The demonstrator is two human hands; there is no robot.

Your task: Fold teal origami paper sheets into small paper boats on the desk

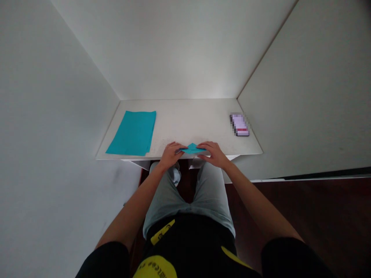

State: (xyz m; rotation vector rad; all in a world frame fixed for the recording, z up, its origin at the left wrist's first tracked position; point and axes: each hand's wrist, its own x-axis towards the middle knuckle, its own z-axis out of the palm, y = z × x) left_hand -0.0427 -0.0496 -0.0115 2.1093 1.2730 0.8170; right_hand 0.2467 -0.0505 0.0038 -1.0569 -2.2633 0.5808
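Observation:
A small folded piece of teal paper lies near the front edge of the white desk, its middle rising to a point. My left hand and my right hand hold its two ends, with fingers curled over the paper. The hands cover the paper's outer parts. Farther left on the desk lies a flat teal paper sheet or small stack, which neither hand touches.
A phone with a blurred screen lies at the desk's right back. White walls close in the desk at the back and on both sides. My knees sit under the front edge, and a dark wood floor shows at lower right.

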